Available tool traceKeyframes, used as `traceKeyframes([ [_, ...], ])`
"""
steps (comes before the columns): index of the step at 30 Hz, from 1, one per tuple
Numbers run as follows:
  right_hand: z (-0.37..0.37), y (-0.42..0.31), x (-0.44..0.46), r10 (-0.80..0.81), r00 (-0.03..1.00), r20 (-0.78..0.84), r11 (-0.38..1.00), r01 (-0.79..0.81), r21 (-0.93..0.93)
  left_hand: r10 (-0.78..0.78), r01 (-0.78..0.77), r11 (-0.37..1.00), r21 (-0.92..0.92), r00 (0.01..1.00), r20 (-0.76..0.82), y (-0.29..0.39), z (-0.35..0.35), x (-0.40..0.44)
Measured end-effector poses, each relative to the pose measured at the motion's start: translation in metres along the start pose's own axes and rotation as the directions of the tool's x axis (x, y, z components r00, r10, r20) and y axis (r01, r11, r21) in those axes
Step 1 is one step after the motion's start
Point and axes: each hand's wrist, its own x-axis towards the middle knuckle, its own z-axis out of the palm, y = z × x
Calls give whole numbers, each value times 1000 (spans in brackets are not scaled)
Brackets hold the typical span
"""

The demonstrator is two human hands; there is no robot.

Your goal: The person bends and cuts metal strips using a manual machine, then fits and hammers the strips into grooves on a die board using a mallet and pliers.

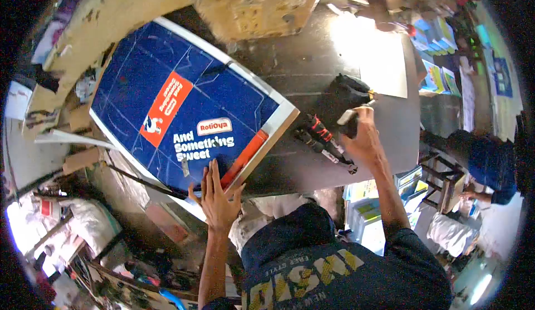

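Note:
A large blue panel (214,95) printed "RotiOya And Something Sweet" lies on the dark table (290,170), at the left. My left hand (220,198) rests on its near edge with the fingers spread, beside a red strip (244,158). At the right, my right hand (361,134) is closed round a small dark object with a pale end (347,116), which I cannot make out. Just left of that hand lie black tools with red parts (325,137). Behind it sits a black pouch (348,91).
A bright white sheet (384,59) lies at the table's back right. Stacks of printed booklets (365,212) stand below the right edge, with more (437,78) further back. Another person in dark clothes (485,162) is at the far right, near a wooden stool (450,190).

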Motion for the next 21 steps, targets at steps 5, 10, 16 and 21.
traceKeyframes([
  [5,-51,-38,-9,-117,989,-94,964,136,227,-43,-26,952,-303,975,-218,44,6,18],
  [10,-63,-104,-16,-171,889,-424,713,409,570,31,-166,910,-379,941,-337,49,35,32],
  [16,-46,-113,-4,-480,815,-326,54,398,916,26,-179,899,-400,933,-358,48,26,31],
  [21,-45,-105,44,-928,351,-121,-29,255,966,57,-194,885,-423,947,-315,46,29,30],
])
